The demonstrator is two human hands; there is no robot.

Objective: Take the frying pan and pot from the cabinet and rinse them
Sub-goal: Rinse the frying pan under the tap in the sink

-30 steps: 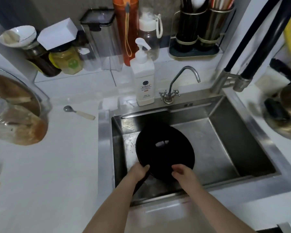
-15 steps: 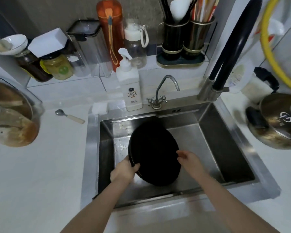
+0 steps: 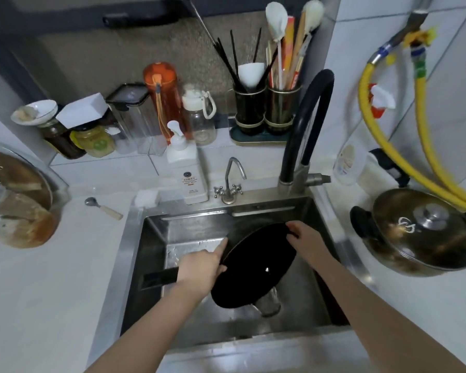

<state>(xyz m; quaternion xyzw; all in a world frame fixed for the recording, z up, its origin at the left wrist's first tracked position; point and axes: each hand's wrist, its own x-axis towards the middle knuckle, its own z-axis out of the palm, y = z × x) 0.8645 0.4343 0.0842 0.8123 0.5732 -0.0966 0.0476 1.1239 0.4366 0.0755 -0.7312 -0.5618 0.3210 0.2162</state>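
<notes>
Your left hand (image 3: 199, 267) grips the handle w/ the round black frying pan (image 3: 256, 267) tilted between hands, over the steel sink (image 3: 151, 238); your right hand (image 3: 304, 238) holds its far rim.

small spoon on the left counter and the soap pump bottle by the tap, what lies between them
In the head view, a small white block sits on the counter between the spoon and the soap pump bottle, near the sink's back-left corner.
</notes>
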